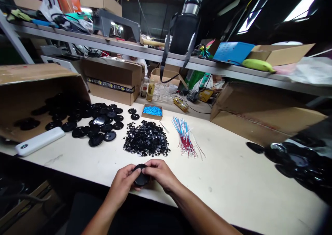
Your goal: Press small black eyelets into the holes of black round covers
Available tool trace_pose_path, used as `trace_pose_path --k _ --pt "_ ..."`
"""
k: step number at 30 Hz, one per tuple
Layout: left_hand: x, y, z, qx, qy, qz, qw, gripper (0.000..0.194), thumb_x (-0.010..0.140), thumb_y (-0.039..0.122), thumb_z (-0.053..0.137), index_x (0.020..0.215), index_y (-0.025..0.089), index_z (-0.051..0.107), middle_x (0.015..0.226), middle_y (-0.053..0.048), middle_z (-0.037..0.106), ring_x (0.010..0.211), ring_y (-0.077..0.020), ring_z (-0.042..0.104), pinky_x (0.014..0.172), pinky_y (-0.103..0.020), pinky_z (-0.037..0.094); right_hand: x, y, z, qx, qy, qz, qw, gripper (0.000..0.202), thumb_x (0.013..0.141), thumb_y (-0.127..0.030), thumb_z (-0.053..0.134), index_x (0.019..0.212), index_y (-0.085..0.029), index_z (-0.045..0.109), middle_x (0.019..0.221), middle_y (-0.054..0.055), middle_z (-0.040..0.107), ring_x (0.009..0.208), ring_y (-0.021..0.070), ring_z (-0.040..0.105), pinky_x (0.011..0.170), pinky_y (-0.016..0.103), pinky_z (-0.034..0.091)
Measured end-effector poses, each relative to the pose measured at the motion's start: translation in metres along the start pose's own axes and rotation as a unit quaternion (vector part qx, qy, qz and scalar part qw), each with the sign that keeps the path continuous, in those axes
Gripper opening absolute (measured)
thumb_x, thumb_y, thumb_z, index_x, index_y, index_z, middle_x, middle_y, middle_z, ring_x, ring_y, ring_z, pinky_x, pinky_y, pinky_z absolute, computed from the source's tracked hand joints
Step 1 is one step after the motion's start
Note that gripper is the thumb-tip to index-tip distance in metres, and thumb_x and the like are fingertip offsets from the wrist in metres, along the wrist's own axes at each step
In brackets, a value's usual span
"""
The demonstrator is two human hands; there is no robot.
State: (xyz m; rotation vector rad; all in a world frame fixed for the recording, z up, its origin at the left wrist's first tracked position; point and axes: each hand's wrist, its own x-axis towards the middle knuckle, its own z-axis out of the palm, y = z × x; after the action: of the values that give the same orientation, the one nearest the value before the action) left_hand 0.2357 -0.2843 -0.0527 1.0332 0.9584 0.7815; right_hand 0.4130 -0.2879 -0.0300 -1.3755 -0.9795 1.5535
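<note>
Near the table's front edge, my left hand [126, 179] and my right hand [159, 172] grip one round black plastic disc [141, 180] from both sides. Both thumbs press on its upper face, and the other fingers are partly hidden behind it. Just beyond my hands lies a heap of small black round parts [146, 140]. Similar black discs [110, 135] are scattered to the left of that heap. To its right is a bundle of short wires [185, 138] in blue, white and red.
A tipped cardboard box [41, 72] spills discs at left, beside a white power bank [40, 141]. A small box [152, 116] holds blue pieces. More discs [298, 160] lie at right by another carton [249, 124]. A shelf [153, 50] with a thermos [190, 17] crosses above the table.
</note>
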Motion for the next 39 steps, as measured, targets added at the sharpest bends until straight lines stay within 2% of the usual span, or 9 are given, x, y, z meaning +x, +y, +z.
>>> trace_pose_path --k 16,19,22,24,26,27,30,34,39 --pt "-0.006 0.0 -0.008 -0.064 0.027 -0.023 0.997 0.032 0.08 0.042 0.082 0.088 0.013 0.073 0.078 -0.004 0.074 0.064 -0.017 0.072 0.056 -0.025 0.061 -0.001 -0.007 -0.005 -0.032 -0.076 0.059 0.995 0.029 0.065 -0.035 0.089 0.083 -0.016 0.076 0.069 0.0 0.069 0.055 0.0103 0.058 0.055 0.023 0.044" --pt "-0.006 0.0 -0.011 -0.053 0.042 -0.027 0.997 0.031 0.08 0.042 0.081 0.086 0.013 0.072 0.077 -0.004 0.073 0.062 -0.0169 0.071 0.054 -0.026 0.061 0.005 -0.019 -0.019 -0.079 -0.06 0.052 0.994 0.035 0.066 -0.035 0.088 0.094 -0.017 0.079 0.078 0.003 0.073 0.059 0.0115 0.061 0.057 0.024 0.048" --pt "-0.006 0.0 -0.015 -0.046 0.049 -0.037 0.997 0.029 0.079 0.041 0.079 0.083 0.013 0.071 0.075 -0.004 0.072 0.059 -0.0166 0.07 0.052 -0.025 0.06 0.029 -0.034 -0.053 -0.152 0.024 -0.026 0.988 0.031 0.072 -0.035 0.081 0.097 -0.017 0.079 0.088 0.005 0.075 0.064 0.0136 0.063 0.063 0.028 0.053" --pt "-0.006 0.0 -0.017 -0.042 0.053 -0.04 0.997 0.029 0.079 0.041 0.079 0.082 0.014 0.07 0.074 -0.003 0.071 0.059 -0.0163 0.069 0.052 -0.025 0.06 0.053 -0.045 -0.083 -0.248 0.125 -0.085 0.957 0.029 0.076 -0.033 0.073 0.099 -0.016 0.079 0.089 0.007 0.074 0.065 0.0157 0.064 0.064 0.03 0.054" --pt "-0.006 -0.001 -0.019 -0.034 0.057 -0.037 0.997 0.029 0.08 0.042 0.079 0.082 0.015 0.07 0.074 -0.003 0.071 0.061 -0.0164 0.069 0.054 -0.026 0.06 0.079 -0.056 -0.114 -0.407 0.212 -0.114 0.881 0.033 0.082 -0.032 0.065 0.108 -0.015 0.078 0.092 0.008 0.075 0.072 0.0195 0.067 0.07 0.033 0.054" --pt "-0.006 -0.001 -0.02 -0.031 0.058 -0.035 0.997 0.029 0.08 0.043 0.079 0.082 0.015 0.071 0.074 -0.003 0.071 0.062 -0.0166 0.069 0.055 -0.026 0.06 0.09 -0.062 -0.128 -0.493 0.242 -0.11 0.828 0.035 0.084 -0.031 0.062 0.112 -0.016 0.078 0.095 0.009 0.076 0.078 0.0215 0.069 0.076 0.034 0.055" --pt "-0.005 -0.003 -0.02 -0.019 0.059 -0.032 0.998 0.03 0.08 0.046 0.079 0.082 0.017 0.071 0.075 -0.003 0.073 0.062 -0.0173 0.068 0.055 -0.027 0.06 0.12 -0.077 -0.157 -0.56 0.275 -0.102 0.775 0.037 0.082 -0.024 0.065 0.115 -0.014 0.078 0.106 0.014 0.077 0.101 0.0295 0.068 0.095 0.04 0.05" --pt "-0.004 -0.004 -0.019 -0.005 0.048 -0.026 0.998 0.032 0.079 0.048 0.079 0.082 0.017 0.071 0.076 -0.004 0.073 0.063 -0.0183 0.069 0.054 -0.027 0.059 0.152 -0.086 -0.168 -0.597 0.259 -0.071 0.756 0.035 0.081 -0.024 0.069 0.113 -0.014 0.079 0.115 0.016 0.076 0.109 0.0304 0.066 0.1 0.038 0.047" --pt "-0.004 -0.003 -0.02 0.015 0.035 -0.026 0.999 0.031 0.082 0.048 0.077 0.083 0.017 0.072 0.078 -0.004 0.073 0.064 -0.0177 0.068 0.054 -0.026 0.058 0.183 -0.086 -0.163 -0.601 0.21 -0.047 0.77 0.042 0.075 -0.02 0.077 0.116 -0.011 0.078 0.121 0.017 0.074 0.112 0.0282 0.066 0.098 0.034 0.047"
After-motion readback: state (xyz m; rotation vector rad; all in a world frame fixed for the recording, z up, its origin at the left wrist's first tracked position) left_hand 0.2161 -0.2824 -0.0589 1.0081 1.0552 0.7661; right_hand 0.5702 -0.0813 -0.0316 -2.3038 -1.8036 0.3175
